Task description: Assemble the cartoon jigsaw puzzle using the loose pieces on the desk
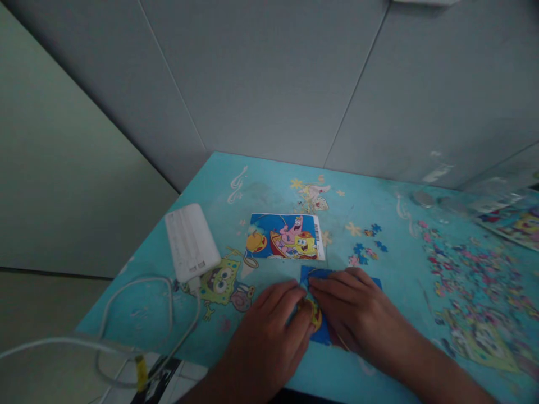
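A partly joined jigsaw puzzle (322, 335), blue with a yellow figure, lies on the table under both my hands. My left hand (267, 331) is at its left edge, thumb and fingers curled together by the yellow part; whatever is between the fingertips is hidden. Across the puzzle's middle and right rests my right hand (357, 306), its fingers stretched out and lying on the surface, covering much of the picture. Just beyond them lies a reference picture card (286, 237) with a pink starfish and a yellow sponge character on blue.
Several loose blue pieces (360, 252) lie right of the card. A large spread of mixed pieces (475, 275) covers the table's right side, near clear plastic packaging (484, 205). At left, a white power bank (192, 241) trails a white cable (170, 303) over the table edge.
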The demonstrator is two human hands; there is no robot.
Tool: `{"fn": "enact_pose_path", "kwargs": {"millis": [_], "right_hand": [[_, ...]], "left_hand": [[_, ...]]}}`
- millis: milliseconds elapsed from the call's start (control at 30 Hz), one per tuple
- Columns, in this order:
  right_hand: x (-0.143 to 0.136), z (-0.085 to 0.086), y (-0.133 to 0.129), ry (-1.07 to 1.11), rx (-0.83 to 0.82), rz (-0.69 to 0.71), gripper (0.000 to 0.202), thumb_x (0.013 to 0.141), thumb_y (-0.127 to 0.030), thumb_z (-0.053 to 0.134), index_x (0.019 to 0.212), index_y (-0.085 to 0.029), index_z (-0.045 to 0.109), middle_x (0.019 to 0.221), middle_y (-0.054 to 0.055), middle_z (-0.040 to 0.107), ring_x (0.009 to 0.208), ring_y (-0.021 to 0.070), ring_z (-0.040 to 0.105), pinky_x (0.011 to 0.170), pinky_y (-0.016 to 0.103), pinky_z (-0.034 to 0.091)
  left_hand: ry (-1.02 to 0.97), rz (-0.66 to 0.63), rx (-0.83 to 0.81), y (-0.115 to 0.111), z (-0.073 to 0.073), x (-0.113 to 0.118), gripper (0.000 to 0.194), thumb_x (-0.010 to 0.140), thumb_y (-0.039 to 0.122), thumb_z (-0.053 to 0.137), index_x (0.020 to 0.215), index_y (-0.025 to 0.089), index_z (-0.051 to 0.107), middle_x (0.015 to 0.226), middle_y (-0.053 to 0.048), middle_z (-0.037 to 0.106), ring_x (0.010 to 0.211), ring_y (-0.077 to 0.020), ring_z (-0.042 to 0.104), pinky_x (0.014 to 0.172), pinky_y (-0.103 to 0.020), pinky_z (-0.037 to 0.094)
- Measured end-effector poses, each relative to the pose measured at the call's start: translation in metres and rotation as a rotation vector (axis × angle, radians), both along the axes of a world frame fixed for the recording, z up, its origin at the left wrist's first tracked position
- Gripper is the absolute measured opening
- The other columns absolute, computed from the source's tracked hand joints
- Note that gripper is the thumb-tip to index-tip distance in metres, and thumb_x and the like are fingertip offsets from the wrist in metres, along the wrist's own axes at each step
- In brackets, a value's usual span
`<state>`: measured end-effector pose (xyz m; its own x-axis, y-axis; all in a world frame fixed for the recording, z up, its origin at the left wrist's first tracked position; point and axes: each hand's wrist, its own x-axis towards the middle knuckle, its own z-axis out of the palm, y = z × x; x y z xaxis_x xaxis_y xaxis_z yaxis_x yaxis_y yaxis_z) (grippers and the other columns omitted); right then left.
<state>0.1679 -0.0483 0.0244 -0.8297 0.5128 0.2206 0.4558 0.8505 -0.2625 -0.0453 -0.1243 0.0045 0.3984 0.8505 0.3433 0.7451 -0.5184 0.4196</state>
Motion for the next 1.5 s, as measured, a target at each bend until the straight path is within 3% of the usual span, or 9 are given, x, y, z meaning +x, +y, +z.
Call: {"fn": "enact_pose_path", "kwargs": {"millis": [133, 267, 467, 667, 900, 1133, 1500], "right_hand": [[0.013, 0.008, 0.012, 0.147, -0.104, -0.090, 0.032, 0.099, -0.018, 0.057, 0.129, -0.023, 0.065, 0.123, 0.007, 0.073, 0.108, 0.0256, 0.065, 0.099, 0.048, 0.045], [0.021, 0.012, 0.019, 0.268, -0.132, -0.215, 0.029, 0.097, -0.014, 0.055, 0.122, -0.023, 0.068, 0.115, 0.009, 0.072, 0.104, 0.0249, 0.065, 0.095, 0.047, 0.048], [0.011, 0.005, 0.013, 0.115, -0.100, -0.105, 0.034, 0.096, -0.016, 0.055, 0.125, -0.023, 0.071, 0.110, 0.010, 0.067, 0.098, 0.0248, 0.061, 0.088, 0.045, 0.049], [0.005, 0.004, 0.003, -0.048, -0.087, -0.108, 0.026, 0.099, -0.018, 0.054, 0.116, -0.021, 0.074, 0.102, 0.010, 0.066, 0.096, 0.0251, 0.060, 0.103, 0.053, 0.041], [0.006, 0.005, 0.004, -0.078, -0.051, -0.092, 0.028, 0.100, -0.020, 0.054, 0.122, -0.020, 0.071, 0.100, 0.009, 0.066, 0.091, 0.0239, 0.060, 0.105, 0.053, 0.039], [0.005, 0.001, 0.005, -0.078, -0.004, -0.099, 0.028, 0.101, -0.020, 0.053, 0.121, -0.021, 0.072, 0.100, 0.009, 0.068, 0.092, 0.0242, 0.062, 0.095, 0.047, 0.044], [0.009, 0.004, 0.012, -0.019, -0.022, -0.112, 0.033, 0.100, -0.017, 0.051, 0.125, -0.018, 0.072, 0.101, 0.011, 0.068, 0.092, 0.0248, 0.061, 0.094, 0.047, 0.046]], "left_hand": [[-0.055, -0.002, -0.084, 0.000, 0.001, -0.003, 0.022, 0.100, 0.017, 0.053, 0.119, 0.018, 0.064, 0.125, -0.009, 0.061, 0.124, -0.0258, 0.054, 0.105, -0.046, 0.051], [-0.105, 0.001, -0.145, 0.001, 0.002, -0.005, 0.022, 0.099, 0.017, 0.053, 0.117, 0.021, 0.064, 0.126, -0.008, 0.060, 0.123, -0.0247, 0.054, 0.105, -0.047, 0.049], [-0.127, 0.006, -0.157, 0.003, 0.003, -0.007, 0.022, 0.100, 0.017, 0.053, 0.117, 0.022, 0.064, 0.126, -0.008, 0.060, 0.122, -0.0240, 0.055, 0.104, -0.047, 0.049], [-0.101, 0.011, -0.130, 0.003, 0.002, -0.006, 0.020, 0.100, 0.018, 0.052, 0.116, 0.021, 0.064, 0.131, -0.008, 0.060, 0.125, -0.0252, 0.054, 0.105, -0.049, 0.049], [-0.051, -0.008, -0.077, 0.004, 0.002, -0.003, 0.019, 0.102, 0.019, 0.050, 0.115, 0.019, 0.065, 0.132, -0.007, 0.063, 0.128, -0.0249, 0.053, 0.108, -0.048, 0.049], [0.088, -0.013, -0.047, 0.006, -0.002, -0.001, 0.041, 0.102, 0.023, 0.048, 0.142, 0.013, 0.052, 0.137, -0.012, 0.061, 0.125, -0.0288, 0.055, 0.104, -0.050, 0.051], [0.139, -0.009, -0.032, 0.004, -0.003, -0.001, 0.042, 0.104, 0.029, 0.048, 0.141, 0.010, 0.053, 0.140, -0.013, 0.058, 0.125, -0.0300, 0.053, 0.102, -0.049, 0.051]]}}
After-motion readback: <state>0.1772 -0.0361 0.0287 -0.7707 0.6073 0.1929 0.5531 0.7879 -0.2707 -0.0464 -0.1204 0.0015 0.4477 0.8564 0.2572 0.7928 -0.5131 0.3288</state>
